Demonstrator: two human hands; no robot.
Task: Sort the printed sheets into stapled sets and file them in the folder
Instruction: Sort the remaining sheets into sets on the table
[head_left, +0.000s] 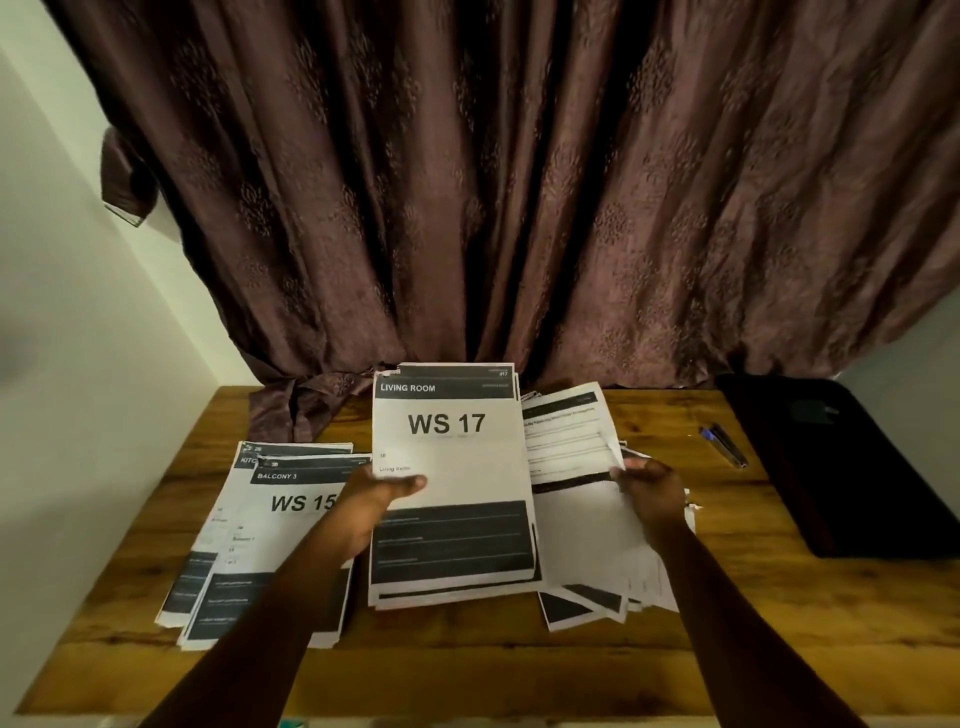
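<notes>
The left hand (382, 493) pinches the WS 17 set (449, 483) at mid-tabletop (519, 670); the right hand (652, 491) grips a loose sheet (569, 436) over the pile (587, 603). WS 15 stack (270, 525) lies left. A pen (723, 445) and dark folder (831, 462) sit near the right edge, a curtain (493, 182) behind.

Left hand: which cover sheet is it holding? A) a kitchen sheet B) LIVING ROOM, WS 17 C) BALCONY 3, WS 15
B: the left hand grips the left edge of the sheet headed LIVING ROOM, WS 17; the WS 15 sheet lies on the table beside it.
</notes>
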